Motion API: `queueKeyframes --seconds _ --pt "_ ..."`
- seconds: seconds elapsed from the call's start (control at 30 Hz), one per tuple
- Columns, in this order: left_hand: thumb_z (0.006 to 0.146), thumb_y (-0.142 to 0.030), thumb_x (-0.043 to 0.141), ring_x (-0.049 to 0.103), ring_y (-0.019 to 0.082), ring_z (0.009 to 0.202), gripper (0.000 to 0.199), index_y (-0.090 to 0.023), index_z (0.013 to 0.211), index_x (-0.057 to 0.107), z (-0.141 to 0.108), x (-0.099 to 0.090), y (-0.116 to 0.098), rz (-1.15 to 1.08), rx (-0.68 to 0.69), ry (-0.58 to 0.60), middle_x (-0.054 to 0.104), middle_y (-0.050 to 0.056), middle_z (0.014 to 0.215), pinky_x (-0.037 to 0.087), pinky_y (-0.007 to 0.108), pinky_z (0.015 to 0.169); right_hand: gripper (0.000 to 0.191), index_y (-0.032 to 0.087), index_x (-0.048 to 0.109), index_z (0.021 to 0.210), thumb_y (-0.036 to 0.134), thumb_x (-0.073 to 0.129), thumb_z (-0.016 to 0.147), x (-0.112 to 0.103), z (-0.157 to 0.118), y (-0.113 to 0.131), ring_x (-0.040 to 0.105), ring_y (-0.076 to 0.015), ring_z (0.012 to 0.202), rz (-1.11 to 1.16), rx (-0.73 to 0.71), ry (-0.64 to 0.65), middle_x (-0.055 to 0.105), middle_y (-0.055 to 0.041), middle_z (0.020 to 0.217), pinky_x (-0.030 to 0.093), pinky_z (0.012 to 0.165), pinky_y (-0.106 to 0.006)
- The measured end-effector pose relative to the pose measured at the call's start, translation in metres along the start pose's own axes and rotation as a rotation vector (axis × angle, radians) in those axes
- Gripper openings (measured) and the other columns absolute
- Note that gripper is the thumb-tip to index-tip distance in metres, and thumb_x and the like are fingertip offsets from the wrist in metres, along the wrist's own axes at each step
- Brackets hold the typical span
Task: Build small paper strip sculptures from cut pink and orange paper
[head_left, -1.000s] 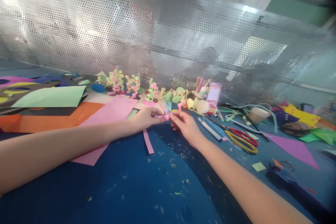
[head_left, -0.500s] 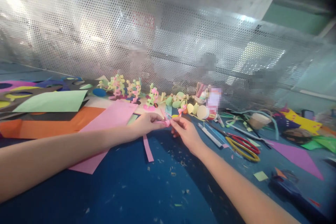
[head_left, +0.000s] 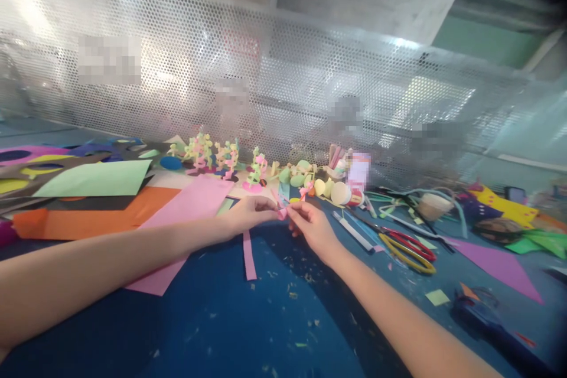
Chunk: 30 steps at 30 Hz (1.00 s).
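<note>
One wide, silvery screen pierced with small holes [head_left: 177,94] stands behind a dark blue tabletop [head_left: 212,325] flecked with scraps. On the left part of the table lie a large flat orange paper sheet [head_left: 106,224], a pink paper sheet [head_left: 190,201] overlapping it, and a pale green paper sheet [head_left: 97,177]. The left hand [head_left: 248,212] is mostly closed, thumb and fingertips pinched together; the right hand [head_left: 312,224] faces it, fingers curled, thumb and forefinger nearly meeting. To its right rest red and yellow scissor handles [head_left: 398,255]. A narrow pink paper strip [head_left: 248,257] shows below the left hand. Smallest, a little folded pink paper piece [head_left: 282,214] is held between both hands' fingertips; its exact shape is too small to tell.
</note>
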<state>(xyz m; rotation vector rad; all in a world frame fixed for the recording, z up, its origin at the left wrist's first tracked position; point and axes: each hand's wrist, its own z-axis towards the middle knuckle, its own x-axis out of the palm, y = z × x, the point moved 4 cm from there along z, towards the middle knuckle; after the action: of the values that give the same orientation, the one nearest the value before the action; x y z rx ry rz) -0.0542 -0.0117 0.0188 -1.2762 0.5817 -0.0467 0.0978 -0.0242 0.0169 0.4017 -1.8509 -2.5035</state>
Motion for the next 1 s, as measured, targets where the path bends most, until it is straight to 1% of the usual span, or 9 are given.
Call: queueKeyframes --seconds 0.1,0.17,0.3,0.37,0.6,0.7,0.77,0.9,1.0 --pt "0.073 -0.052 0.053 0.037 0.006 0.045 0.039 -0.016 0.083 0.064 -0.0008 -0.0003 0.0008 -0.050 -0.057 -0.005 0.050 -0.004 0.060 0.026 0.019 0.043 0.026 0.019 0.059 0.077 0.044 0.059 0.072 0.0005 -0.0005 0.0005 0.050 -0.0119 0.052 -0.014 -0.007 0.013 0.052 0.0019 0.059 0.044 0.044 -0.023" --pt "0.074 -0.054 0.050 0.035 0.006 0.044 0.042 -0.015 0.080 0.063 -0.0006 -0.0004 0.0009 -0.027 -0.064 -0.011 0.048 -0.004 0.057 0.024 0.020 0.042 0.025 0.019 0.059 0.077 0.044 0.059 0.073 0.0010 -0.0009 0.0009 0.050 -0.0118 0.051 -0.026 -0.011 0.024 0.054 0.0017 0.060 0.044 0.045 -0.023" --pt "0.074 -0.048 0.054 0.042 0.007 0.051 0.035 -0.015 0.077 0.065 0.0007 0.0022 -0.0005 0.072 0.023 0.044 0.056 -0.002 0.063 0.028 0.019 0.047 0.025 0.019 0.061 0.079 0.043 0.060 0.072 0.0018 -0.0015 0.0011 0.051 -0.0122 0.052 -0.046 -0.011 0.034 0.059 0.0001 0.064 0.044 0.045 -0.023" --pt "0.076 -0.046 0.053 0.045 0.008 0.054 0.032 -0.016 0.078 0.066 0.0010 0.0023 0.0009 0.091 0.038 0.049 0.059 -0.002 0.065 0.030 0.020 0.051 0.024 0.019 0.061 0.079 0.042 0.060 0.073 0.0019 -0.0018 0.0006 0.051 -0.0125 0.053 -0.052 -0.008 0.030 0.060 0.0001 0.063 0.044 0.045 -0.023" --pt "0.076 -0.046 0.053 0.049 0.009 0.055 0.033 -0.017 0.073 0.067 -0.0012 0.0021 0.0007 0.102 0.039 0.048 0.061 -0.002 0.062 0.033 0.020 0.054 0.023 0.018 0.061 0.078 0.041 0.059 0.074 0.0010 -0.0031 -0.0001 0.051 -0.0122 0.054 -0.053 -0.005 0.024 0.061 -0.0012 0.066 0.043 0.045 -0.023" --pt "0.071 -0.047 0.059 0.054 0.011 0.060 0.032 -0.018 0.084 0.065 -0.0018 0.0020 -0.0011 0.064 0.006 0.024 0.065 -0.002 0.066 0.036 0.020 0.058 0.025 0.018 0.061 0.078 0.042 0.059 0.073 0.0004 -0.0030 0.0014 0.051 -0.0122 0.054 -0.051 -0.004 0.016 0.062 -0.0015 0.066 0.043 0.045 -0.023" --pt "0.068 -0.047 0.062 0.056 0.011 0.059 0.035 -0.018 0.088 0.062 -0.0020 0.0018 -0.0016 0.028 -0.018 0.002 0.066 -0.002 0.067 0.037 0.020 0.057 0.025 0.018 0.061 0.079 0.042 0.060 0.072 0.0004 -0.0030 0.0020 0.051 -0.0121 0.054 -0.050 0.001 0.014 0.062 -0.0016 0.066 0.043 0.045 -0.023" --pt "0.072 -0.043 0.059 0.057 0.011 0.059 0.027 -0.017 0.079 0.060 -0.0024 0.0019 -0.0032 0.024 0.010 -0.015 0.068 0.000 0.072 0.039 0.020 0.056 0.026 0.018 0.062 0.081 0.041 0.063 0.070 0.0009 -0.0032 0.0010 0.052 -0.0121 0.055 -0.041 0.018 0.030 0.063 -0.0010 0.067 0.043 0.046 -0.023" --pt "0.074 -0.044 0.057 0.058 0.011 0.062 0.027 -0.018 0.079 0.060 -0.0021 0.0016 -0.0026 0.033 0.024 -0.018 0.068 0.000 0.075 0.040 0.021 0.057 0.027 0.018 0.062 0.081 0.041 0.065 0.066 0.0015 -0.0030 -0.0007 0.053 -0.0125 0.056 -0.033 0.027 0.045 0.063 -0.0005 0.067 0.043 0.047 -0.023"
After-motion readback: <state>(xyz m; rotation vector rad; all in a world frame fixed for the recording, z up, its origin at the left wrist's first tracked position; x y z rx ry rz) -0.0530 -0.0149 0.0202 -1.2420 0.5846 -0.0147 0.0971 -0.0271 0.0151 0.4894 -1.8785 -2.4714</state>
